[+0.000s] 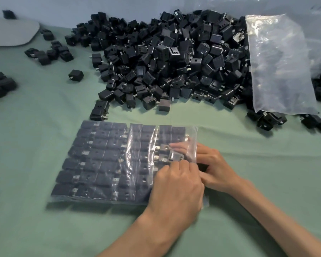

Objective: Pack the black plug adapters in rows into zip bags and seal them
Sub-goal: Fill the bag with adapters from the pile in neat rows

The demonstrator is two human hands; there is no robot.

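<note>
Black plug adapters [104,160] lie in rows inside a zip bag [192,138] near the table's [35,219] front edge. Left hand [176,188] pinches the open mouth. Right hand [213,164] fingers [174,145] reach inside onto a last adapter [176,156] — whether gripping, I cannot tell. Next, likely: seat it, then seal.

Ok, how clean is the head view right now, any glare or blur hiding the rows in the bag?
Head view: glare streaks on the zip bag wash out its middle columns of adapters, the left columns read clearly; the left hand and right hand are softly blurred at the bag mouth; lighting is even, shadows faint; wide-angle bending toward the frame edges.
</note>
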